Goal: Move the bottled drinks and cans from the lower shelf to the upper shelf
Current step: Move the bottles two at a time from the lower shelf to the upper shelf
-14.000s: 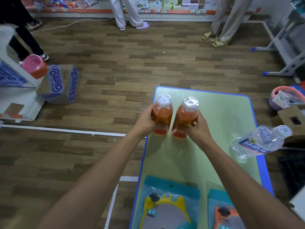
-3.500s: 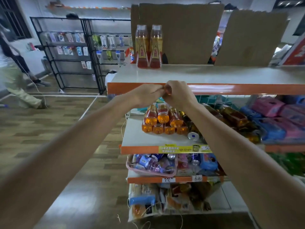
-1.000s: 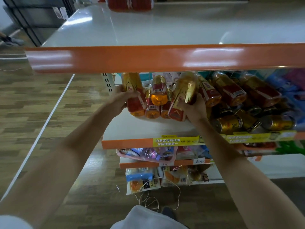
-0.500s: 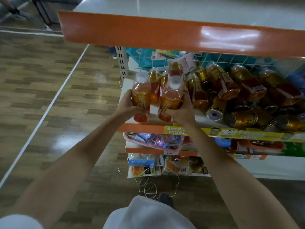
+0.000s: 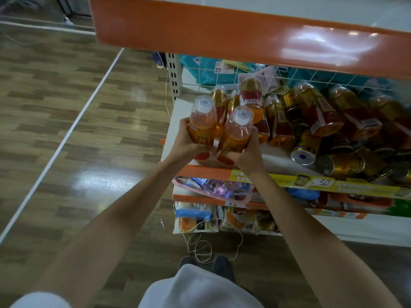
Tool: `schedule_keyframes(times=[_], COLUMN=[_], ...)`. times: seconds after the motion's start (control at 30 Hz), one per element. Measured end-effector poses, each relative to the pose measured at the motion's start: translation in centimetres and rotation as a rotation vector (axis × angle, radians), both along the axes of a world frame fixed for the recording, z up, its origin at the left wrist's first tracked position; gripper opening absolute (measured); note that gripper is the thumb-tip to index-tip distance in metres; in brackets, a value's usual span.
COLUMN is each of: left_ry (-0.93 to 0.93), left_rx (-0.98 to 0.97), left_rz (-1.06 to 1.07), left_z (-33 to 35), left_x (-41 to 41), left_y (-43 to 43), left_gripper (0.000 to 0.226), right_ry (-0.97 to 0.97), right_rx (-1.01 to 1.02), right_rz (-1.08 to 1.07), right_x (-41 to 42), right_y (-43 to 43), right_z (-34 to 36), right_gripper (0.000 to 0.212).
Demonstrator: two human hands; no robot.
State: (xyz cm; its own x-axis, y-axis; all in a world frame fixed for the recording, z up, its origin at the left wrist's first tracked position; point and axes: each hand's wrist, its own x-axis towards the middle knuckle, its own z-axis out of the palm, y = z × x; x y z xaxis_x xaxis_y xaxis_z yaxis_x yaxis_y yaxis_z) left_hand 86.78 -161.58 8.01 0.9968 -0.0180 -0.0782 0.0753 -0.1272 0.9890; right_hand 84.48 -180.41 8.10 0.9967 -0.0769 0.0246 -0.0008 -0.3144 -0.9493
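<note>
Left hand [image 5: 186, 142] is wrapped round the lower body of a clear plastic bottle of orange drink with a white cap [image 5: 202, 121]. The fingers curl over the red-and-gold label. Right hand [image 5: 247, 153] grips a second bottle of the same kind [image 5: 237, 131] in the same way. Both bottles stand about upright, side by side and nearly touching, above the front left corner of the white lower shelf [image 5: 275, 160]. I cannot tell whether their bases rest on it.

Behind them on that shelf is a loose heap of similar bottles lying on their sides [image 5: 318, 111], glossy, with wrinkled shrink labels. To the right of the heap are gold metal cans [image 5: 342, 164], tumbled with their round ends facing out. A white wire mesh [image 5: 311, 77] backs the shelf. A yellow price strip [image 5: 322, 182] runs along the shelf's orange front edge.

The upper shelf [image 5: 222, 30] has a shiny orange lip that overhangs directly above the bottles and reflects the light.

Lower down is a pink-rimmed clear pouch of small goods [image 5: 213, 188], and below that are crinkled snack packets [image 5: 193, 217]. A thin white cord [image 5: 200, 248] loops on the brown wood-pattern floor [image 5: 66, 107], which is crossed by a white line [image 5: 60, 145].
</note>
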Motion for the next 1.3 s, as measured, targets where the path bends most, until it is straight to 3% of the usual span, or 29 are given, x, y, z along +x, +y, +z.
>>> schedule_keyframes(times=[0.27,0.43,1.03,1.1,1.2,1.3], left_ry=[-0.029,-0.005,0.034,0.048,0.072,0.077], left_rx=[-0.099,-0.087,-0.137,-0.161,-0.215,-0.257], left_rz=[-0.043,-0.049,-0.084,-0.058,0.018,0.073], left_z=[-1.8,-2.3,-1.6,-1.0,0.2,1.4], left_x=[0.5,0.9,0.8,0.5,-0.2,-1.3], left_y=[-0.2,-0.1,0.1,0.0,-0.2,0.1], left_gripper=[0.1,0.097,0.093,0.084,0.049,0.041], right_ry=[-0.03,-0.043,0.045,0.064,0.072,0.089], right_rx=[0.135,0.168,0.205,0.182,0.172,0.227], right_rz=[-0.173,-0.23,-0.175,-0.144,-0.108,-0.073], right_x=[0.2,1.0,0.8,0.6,0.6,-0.2], right_y=[2.2,2.6,2.0,2.0,1.5,0.4], right_z=[-0.9,-1.5,-0.5,-0.1,0.4,1.5], right_gripper=[0.086,0.085,0.087,0.087,0.077,0.064])
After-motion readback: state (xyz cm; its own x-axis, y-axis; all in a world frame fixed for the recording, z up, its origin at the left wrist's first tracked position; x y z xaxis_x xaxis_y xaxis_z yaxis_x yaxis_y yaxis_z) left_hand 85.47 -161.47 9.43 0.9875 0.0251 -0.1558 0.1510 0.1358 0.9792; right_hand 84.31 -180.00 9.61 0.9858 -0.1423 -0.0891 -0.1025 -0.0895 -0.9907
